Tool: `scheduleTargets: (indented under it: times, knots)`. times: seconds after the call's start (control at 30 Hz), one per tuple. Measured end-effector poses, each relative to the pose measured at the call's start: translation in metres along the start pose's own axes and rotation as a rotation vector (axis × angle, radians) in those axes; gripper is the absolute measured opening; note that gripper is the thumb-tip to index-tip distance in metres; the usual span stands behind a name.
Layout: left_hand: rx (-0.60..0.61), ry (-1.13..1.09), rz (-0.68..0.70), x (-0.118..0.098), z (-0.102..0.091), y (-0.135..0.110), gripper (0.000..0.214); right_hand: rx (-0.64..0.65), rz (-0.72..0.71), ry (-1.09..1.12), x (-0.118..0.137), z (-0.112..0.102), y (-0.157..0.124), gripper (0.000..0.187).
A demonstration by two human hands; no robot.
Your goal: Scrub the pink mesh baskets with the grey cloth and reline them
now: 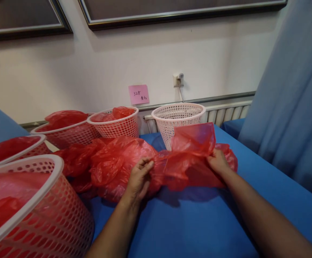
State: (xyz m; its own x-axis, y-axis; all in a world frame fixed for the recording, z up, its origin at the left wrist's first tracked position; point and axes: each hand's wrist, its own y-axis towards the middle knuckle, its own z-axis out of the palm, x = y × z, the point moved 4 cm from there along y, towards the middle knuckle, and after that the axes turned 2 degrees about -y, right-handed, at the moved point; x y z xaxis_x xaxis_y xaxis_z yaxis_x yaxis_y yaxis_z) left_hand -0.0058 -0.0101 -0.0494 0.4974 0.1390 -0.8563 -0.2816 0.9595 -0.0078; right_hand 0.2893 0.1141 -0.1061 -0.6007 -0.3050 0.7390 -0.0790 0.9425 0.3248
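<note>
A thin red plastic bag (190, 165) stretches between my two hands above the blue surface. My left hand (140, 179) is closed, thumb and fingers pinching the bag's left end. At its right side, my right hand (217, 160) grips the bag, with the fingers partly hidden behind the film. Behind the bag stands a white perforated basket (179, 113) with no liner showing, its lower right part covered by the film. Beside my left hand lies a heap of crumpled red plastic bags (118, 161).
Several baskets with red bags inside stand on the left, among them a large near basket (53, 215) and a back basket (118, 125). The blue-covered table (188, 225) runs to the wall, where a pink note (139, 94) hangs. A blue curtain (290, 107) borders the right.
</note>
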Motion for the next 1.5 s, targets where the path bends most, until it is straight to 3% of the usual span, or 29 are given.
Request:
scheduleTargets:
  times: [0.07, 0.2, 0.3, 0.37, 0.47, 0.53, 0.6, 0.63, 0.73, 0.83, 0.87, 0.97, 1.0, 1.17, 1.23, 1.33, 1.4, 1.5]
  knots:
    - [-0.091, -0.066, 0.076, -0.014, -0.011, 0.010, 0.042, -0.039, 0.068, -0.086, -0.009, -0.010, 0.007, 0.028]
    - [-0.158, -0.122, 0.166, -0.025, -0.023, 0.019, 0.041, -0.040, 0.155, -0.232, -0.019, -0.018, 0.012, 0.024]
    - [-0.175, 0.093, 0.368, -0.021, -0.021, 0.011, 0.037, -0.002, 0.173, -0.277, -0.018, -0.014, 0.011, 0.025]
    - [-0.054, 0.454, 0.512, -0.010, -0.008, 0.001, 0.038, 0.020, 0.179, -0.285, -0.016, -0.010, 0.010, 0.027]
    - [0.227, 1.039, 0.661, 0.016, 0.015, -0.014, 0.061, 0.040, 0.180, -0.284, -0.012, -0.007, 0.008, 0.030]
    - [0.325, 1.232, 0.726, 0.028, 0.021, -0.017, 0.051, 0.036, 0.166, -0.249, -0.008, -0.009, 0.007, 0.036]
    - [0.304, 1.235, 0.765, 0.029, 0.018, -0.012, 0.023, 0.028, 0.077, -0.120, 0.000, -0.013, 0.004, 0.049]
    - [0.271, 1.188, 0.765, 0.026, 0.015, -0.009, 0.020, 0.046, -0.003, -0.028, 0.006, -0.015, 0.002, 0.057]
    - [0.133, 0.940, 0.680, 0.012, 0.001, 0.002, 0.023, 0.233, -0.263, 0.172, 0.030, -0.014, -0.011, 0.087]
    - [0.023, 0.707, 0.566, 0.000, -0.009, 0.004, 0.032, 0.409, -0.373, 0.101, 0.050, -0.007, -0.026, 0.108]
    - [-0.010, 0.663, 0.558, -0.005, -0.011, 0.003, 0.035, 0.440, -0.392, 0.042, 0.054, -0.004, -0.029, 0.099]
    - [-0.129, 0.600, 0.619, -0.022, -0.016, 0.001, 0.037, 0.508, -0.438, -0.101, 0.058, 0.002, -0.032, 0.026]
    - [-0.184, 0.554, 0.669, -0.029, -0.019, 0.001, 0.036, 0.504, -0.443, -0.133, 0.056, 0.002, -0.030, 0.015]
    - [-0.383, 0.339, 0.909, -0.059, -0.028, -0.009, 0.037, 0.328, -0.355, -0.176, 0.038, -0.008, -0.014, 0.020]
    - [-0.290, 0.433, 1.004, -0.056, -0.019, -0.021, 0.027, 0.313, -0.290, -0.118, 0.032, -0.008, -0.011, 0.021]
    - [0.065, 0.768, 1.137, -0.032, 0.007, -0.042, 0.059, 0.312, -0.193, -0.052, 0.027, -0.005, -0.012, 0.020]
    - [0.219, 1.040, 1.120, -0.013, 0.021, -0.046, 0.064, 0.295, -0.142, -0.017, 0.027, -0.006, -0.014, 0.019]
    - [0.165, 1.200, 1.111, -0.011, 0.032, -0.038, 0.024, 0.251, -0.120, 0.001, 0.034, -0.020, -0.017, 0.018]
